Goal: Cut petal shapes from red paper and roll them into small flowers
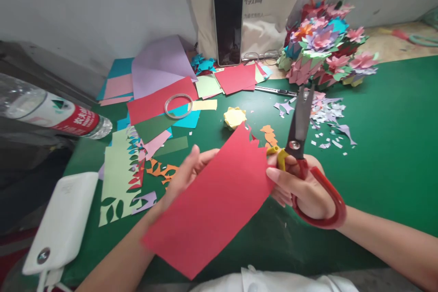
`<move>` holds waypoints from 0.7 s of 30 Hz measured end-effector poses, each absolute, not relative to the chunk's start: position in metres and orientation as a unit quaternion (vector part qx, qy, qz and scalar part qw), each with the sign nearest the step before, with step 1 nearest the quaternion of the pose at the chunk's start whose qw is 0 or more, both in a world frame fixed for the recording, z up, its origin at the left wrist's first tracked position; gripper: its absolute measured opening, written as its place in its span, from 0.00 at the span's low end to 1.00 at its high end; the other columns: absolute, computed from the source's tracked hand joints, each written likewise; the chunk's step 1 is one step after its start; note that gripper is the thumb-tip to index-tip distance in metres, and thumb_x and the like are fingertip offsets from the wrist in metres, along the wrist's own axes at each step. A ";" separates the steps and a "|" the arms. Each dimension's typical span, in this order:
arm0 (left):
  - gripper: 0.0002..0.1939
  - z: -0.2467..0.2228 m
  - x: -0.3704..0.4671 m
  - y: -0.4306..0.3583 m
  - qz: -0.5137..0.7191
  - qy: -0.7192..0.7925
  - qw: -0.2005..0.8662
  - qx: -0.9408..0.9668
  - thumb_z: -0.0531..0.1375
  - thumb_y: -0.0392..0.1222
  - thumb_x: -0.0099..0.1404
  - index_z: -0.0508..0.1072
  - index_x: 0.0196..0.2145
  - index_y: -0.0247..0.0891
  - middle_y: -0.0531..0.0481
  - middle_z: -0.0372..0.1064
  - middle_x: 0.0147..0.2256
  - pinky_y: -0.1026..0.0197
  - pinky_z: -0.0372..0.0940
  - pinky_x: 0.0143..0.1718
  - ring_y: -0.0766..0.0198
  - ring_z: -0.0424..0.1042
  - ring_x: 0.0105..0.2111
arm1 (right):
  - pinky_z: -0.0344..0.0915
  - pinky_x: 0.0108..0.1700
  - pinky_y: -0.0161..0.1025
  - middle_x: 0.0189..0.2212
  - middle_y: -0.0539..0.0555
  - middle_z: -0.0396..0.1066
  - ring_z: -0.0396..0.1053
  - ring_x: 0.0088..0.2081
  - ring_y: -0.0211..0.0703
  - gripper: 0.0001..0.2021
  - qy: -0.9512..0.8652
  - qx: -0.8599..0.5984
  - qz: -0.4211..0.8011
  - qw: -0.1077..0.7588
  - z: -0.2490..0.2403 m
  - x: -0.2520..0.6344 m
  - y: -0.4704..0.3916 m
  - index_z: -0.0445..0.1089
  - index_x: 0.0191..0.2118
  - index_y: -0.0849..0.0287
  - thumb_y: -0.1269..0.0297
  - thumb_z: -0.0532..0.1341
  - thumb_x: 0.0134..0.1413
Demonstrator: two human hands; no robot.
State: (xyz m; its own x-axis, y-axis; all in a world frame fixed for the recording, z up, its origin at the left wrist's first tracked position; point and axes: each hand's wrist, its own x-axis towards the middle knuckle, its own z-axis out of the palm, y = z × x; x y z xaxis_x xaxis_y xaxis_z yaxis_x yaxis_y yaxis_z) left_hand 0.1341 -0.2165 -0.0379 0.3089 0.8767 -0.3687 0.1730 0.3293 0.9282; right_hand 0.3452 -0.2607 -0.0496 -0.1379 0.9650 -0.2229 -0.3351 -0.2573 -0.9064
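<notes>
In the head view, my left hand (186, 172) is partly behind a large rectangular sheet of red paper (212, 205) with a jagged upper edge; I can't tell how its fingers close. My right hand (310, 191) is clamped on red-handled metal scissors (299, 134), blades pointing up and slightly parted, its thumb at the sheet's right edge. The sheet tilts above the green tabletop (386, 146). On the left lies a clear plastic bottle (51, 112) with a red-and-white label; I can't make out its contents. A black-screened phone (228, 27) leans upright against a cream bag (267, 32), whose inside is hidden.
</notes>
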 end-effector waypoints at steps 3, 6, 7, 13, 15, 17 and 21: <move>0.34 -0.034 0.135 -0.214 0.220 0.412 0.776 0.425 0.55 0.71 0.57 0.79 0.37 0.35 0.42 0.78 0.36 0.58 0.72 0.32 0.50 0.78 0.35 | 0.52 0.13 0.30 0.14 0.42 0.54 0.51 0.13 0.30 0.10 -0.403 -0.441 0.653 0.465 -0.053 0.346 -0.262 0.67 0.28 0.58 0.59 0.65 0.53; 0.22 -0.033 0.137 -0.213 0.160 0.380 0.824 0.389 0.70 0.56 0.50 0.80 0.37 0.39 0.47 0.80 0.34 0.62 0.71 0.32 0.56 0.78 0.33 | 0.52 0.13 0.30 0.15 0.43 0.55 0.52 0.13 0.29 0.10 -0.456 -0.448 0.628 0.443 -0.053 0.345 -0.262 0.66 0.26 0.59 0.62 0.64 0.54; 0.17 -0.033 0.138 -0.214 0.148 0.397 0.816 0.393 0.71 0.50 0.51 0.80 0.36 0.40 0.49 0.80 0.34 0.64 0.71 0.32 0.58 0.78 0.32 | 0.52 0.14 0.30 0.15 0.43 0.55 0.52 0.14 0.29 0.11 -0.473 -0.448 0.623 0.432 -0.053 0.345 -0.262 0.65 0.25 0.59 0.63 0.65 0.53; 0.09 -0.033 0.141 -0.215 0.122 0.451 0.789 0.399 0.70 0.46 0.55 0.80 0.33 0.40 0.53 0.80 0.30 0.65 0.70 0.29 0.62 0.78 0.28 | 0.52 0.16 0.29 0.18 0.44 0.56 0.54 0.16 0.29 0.11 -0.530 -0.466 0.586 0.398 -0.056 0.347 -0.261 0.64 0.25 0.59 0.66 0.63 0.56; 0.10 -0.034 0.141 -0.216 0.128 0.464 0.780 0.399 0.70 0.46 0.54 0.80 0.32 0.39 0.52 0.79 0.29 0.66 0.69 0.27 0.62 0.77 0.27 | 0.52 0.16 0.30 0.18 0.44 0.56 0.55 0.16 0.30 0.11 -0.542 -0.474 0.571 0.395 -0.058 0.347 -0.262 0.64 0.26 0.59 0.64 0.62 0.57; 0.10 -0.035 0.142 -0.217 0.132 0.475 0.776 0.393 0.69 0.46 0.55 0.80 0.33 0.39 0.51 0.80 0.30 0.65 0.69 0.27 0.61 0.77 0.27 | 0.53 0.16 0.30 0.17 0.44 0.56 0.55 0.16 0.30 0.11 -0.549 -0.481 0.557 0.395 -0.058 0.348 -0.262 0.64 0.26 0.59 0.63 0.60 0.59; 0.15 -0.038 0.144 -0.220 0.161 0.464 0.782 0.384 0.68 0.48 0.57 0.80 0.41 0.39 0.49 0.80 0.34 0.65 0.70 0.30 0.61 0.78 0.31 | 0.54 0.17 0.30 0.16 0.44 0.57 0.55 0.16 0.31 0.12 -0.557 -0.492 0.535 0.403 -0.059 0.348 -0.262 0.63 0.26 0.59 0.62 0.59 0.60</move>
